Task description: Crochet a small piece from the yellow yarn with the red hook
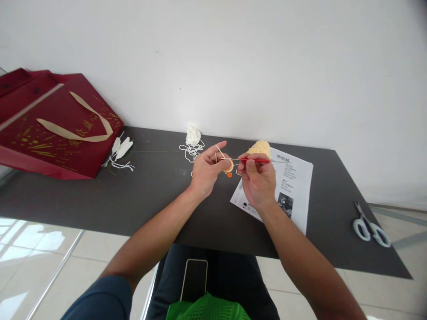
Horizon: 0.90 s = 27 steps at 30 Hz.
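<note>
My left hand (207,171) pinches a small piece of crochet work (229,166) in cream yarn, with an orange bit (229,174) hanging just below it. A strand of the yarn runs up over the raised index finger. My right hand (257,180) grips the red handle of a crochet hook (255,160); its thin metal shaft points left and meets the work at my left fingertips. Behind my right hand sits a ball of pale yellow yarn (262,146), partly hidden. Under that hand lies a printed sheet (302,186) with text and a dark picture.
A loose heap of white yarn (192,135) lies near the wall. On the left a dark red paper bag (60,133) leans over, with white crocheted pieces (122,150) beside it. Scissors (368,229) rest near the right edge of the dark table (160,195). A phone (194,280) is on my lap.
</note>
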Each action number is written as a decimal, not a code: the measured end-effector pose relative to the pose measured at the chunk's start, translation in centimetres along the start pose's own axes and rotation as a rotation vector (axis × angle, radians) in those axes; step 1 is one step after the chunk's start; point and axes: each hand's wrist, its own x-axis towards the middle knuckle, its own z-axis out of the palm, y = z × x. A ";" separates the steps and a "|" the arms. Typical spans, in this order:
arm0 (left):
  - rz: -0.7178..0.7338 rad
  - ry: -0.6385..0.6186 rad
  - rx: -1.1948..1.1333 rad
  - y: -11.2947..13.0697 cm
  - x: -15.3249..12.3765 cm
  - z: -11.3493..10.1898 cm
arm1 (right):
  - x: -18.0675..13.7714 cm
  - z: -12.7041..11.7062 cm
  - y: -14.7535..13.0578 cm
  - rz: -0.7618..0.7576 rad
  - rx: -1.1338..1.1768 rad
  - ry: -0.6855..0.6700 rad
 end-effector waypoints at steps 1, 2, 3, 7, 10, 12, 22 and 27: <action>0.005 0.000 0.008 0.0 0.0 0.0 | 0.1 0.0 -0.1 -0.007 -0.007 -0.001; 0.011 0.000 0.014 0.0 0.0 0.0 | 0.1 0.0 -0.2 -0.015 -0.013 -0.001; 0.016 -0.001 0.017 0.0 0.0 0.0 | 0.2 0.0 -0.3 -0.026 -0.017 -0.001; 0.030 -0.006 0.021 0.0 0.1 -0.1 | 0.4 -0.1 -0.7 -0.063 -0.025 0.002; 0.038 -0.013 0.032 0.0 0.1 -0.2 | 0.5 -0.3 -0.8 -0.082 -0.039 -0.004; 0.049 -0.018 0.042 0.0 0.1 -0.3 | 0.6 -0.5 -0.8 -0.109 -0.055 -0.017; 0.095 -0.063 0.101 0.3 0.0 -0.4 | 0.6 -1.0 -1.0 -0.137 -0.162 -0.020; 0.068 -0.115 0.074 0.4 0.0 -0.6 | 0.6 -0.9 -1.1 -0.082 -0.124 -0.018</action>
